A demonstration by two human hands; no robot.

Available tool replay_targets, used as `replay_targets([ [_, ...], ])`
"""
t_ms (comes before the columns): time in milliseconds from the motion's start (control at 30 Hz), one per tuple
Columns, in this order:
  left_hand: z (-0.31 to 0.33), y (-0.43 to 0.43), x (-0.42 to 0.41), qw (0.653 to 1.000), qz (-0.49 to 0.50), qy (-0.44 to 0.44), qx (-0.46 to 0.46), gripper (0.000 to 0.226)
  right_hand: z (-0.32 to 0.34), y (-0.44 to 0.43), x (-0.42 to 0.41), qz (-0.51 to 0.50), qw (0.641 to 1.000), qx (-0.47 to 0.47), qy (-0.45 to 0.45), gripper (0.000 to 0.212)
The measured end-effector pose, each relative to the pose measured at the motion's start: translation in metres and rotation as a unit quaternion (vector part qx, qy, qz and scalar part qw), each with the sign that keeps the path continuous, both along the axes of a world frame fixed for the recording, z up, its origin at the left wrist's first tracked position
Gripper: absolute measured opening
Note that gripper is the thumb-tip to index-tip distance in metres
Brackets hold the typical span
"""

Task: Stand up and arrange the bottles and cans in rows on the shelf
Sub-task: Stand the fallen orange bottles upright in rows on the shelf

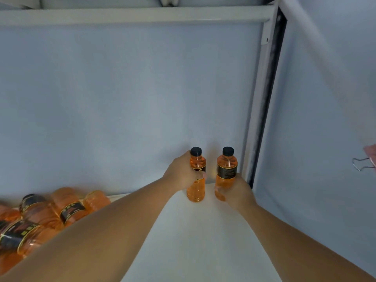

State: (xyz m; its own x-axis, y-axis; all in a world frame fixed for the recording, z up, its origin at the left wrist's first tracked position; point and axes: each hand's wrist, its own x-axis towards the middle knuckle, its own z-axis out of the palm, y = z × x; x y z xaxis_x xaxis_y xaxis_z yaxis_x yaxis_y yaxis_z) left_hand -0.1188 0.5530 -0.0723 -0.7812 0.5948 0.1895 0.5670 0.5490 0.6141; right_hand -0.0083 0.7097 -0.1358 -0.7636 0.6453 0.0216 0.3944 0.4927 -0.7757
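Two orange bottles with black caps and black labels stand upright side by side at the back right of the white shelf. My left hand is wrapped around the left bottle at its label. My right hand grips the lower part of the right bottle. A pile of several more orange bottles lies on its side at the shelf's left, partly hidden by my left forearm.
A pale blue back wall closes the shelf behind the bottles. A grey metal upright stands just right of them, and a shelf rail runs overhead. A binder clip hangs at the far right.
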Motion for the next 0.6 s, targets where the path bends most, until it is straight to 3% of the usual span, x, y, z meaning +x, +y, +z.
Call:
replay_targets([
  [400, 0.000, 0.017, -0.003, 0.999, 0.014, -0.032, 0.007, 0.058, -0.001, 0.012, -0.017, 0.005, 1.000, 0.014, -0.026, 0.046],
  [600, -0.003, 0.003, 0.002, 0.997, 0.005, -0.071, 0.038, 0.069, -0.004, 0.009, -0.010, -0.009, 0.998, -0.018, -0.051, 0.061],
])
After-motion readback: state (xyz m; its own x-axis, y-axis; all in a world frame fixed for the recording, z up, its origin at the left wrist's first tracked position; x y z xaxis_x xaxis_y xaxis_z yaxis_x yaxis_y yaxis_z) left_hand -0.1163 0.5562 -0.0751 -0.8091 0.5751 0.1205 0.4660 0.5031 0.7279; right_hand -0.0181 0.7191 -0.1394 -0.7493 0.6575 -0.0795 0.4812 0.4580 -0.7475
